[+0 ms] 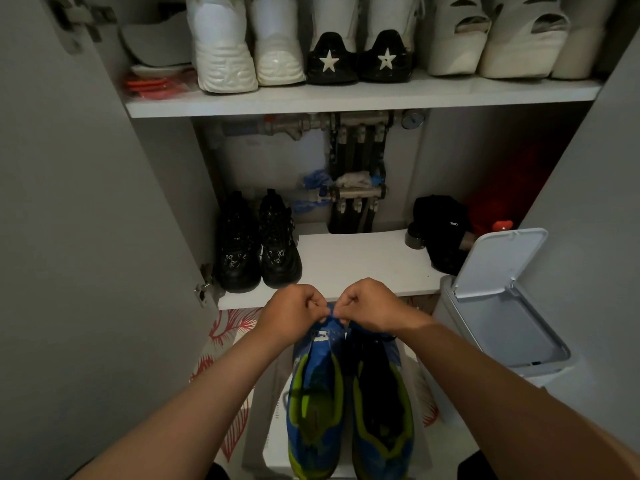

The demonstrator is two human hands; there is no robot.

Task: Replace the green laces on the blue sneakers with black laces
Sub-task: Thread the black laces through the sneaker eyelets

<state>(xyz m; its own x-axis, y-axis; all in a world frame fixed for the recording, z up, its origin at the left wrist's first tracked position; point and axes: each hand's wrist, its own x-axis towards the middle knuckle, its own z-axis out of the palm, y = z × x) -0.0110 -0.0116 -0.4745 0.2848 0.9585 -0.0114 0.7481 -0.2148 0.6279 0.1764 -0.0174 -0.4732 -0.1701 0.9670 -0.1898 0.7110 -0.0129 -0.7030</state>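
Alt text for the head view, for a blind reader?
Left hand and right hand pinch the far end of the blue sneakers before an open shoe cabinet. Black sneakers sit on its lower shelf; an open-lidded bin stands at right.

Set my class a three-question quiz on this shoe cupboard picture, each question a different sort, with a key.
1. True or false: the bin is open.
2. What do the left hand and right hand pinch? A. the blue sneakers B. a white shoe C. a cap
3. Fill in: the black shoes stand at the ____ end of the lower shelf.
Key: 1 true; 2 A; 3 left.
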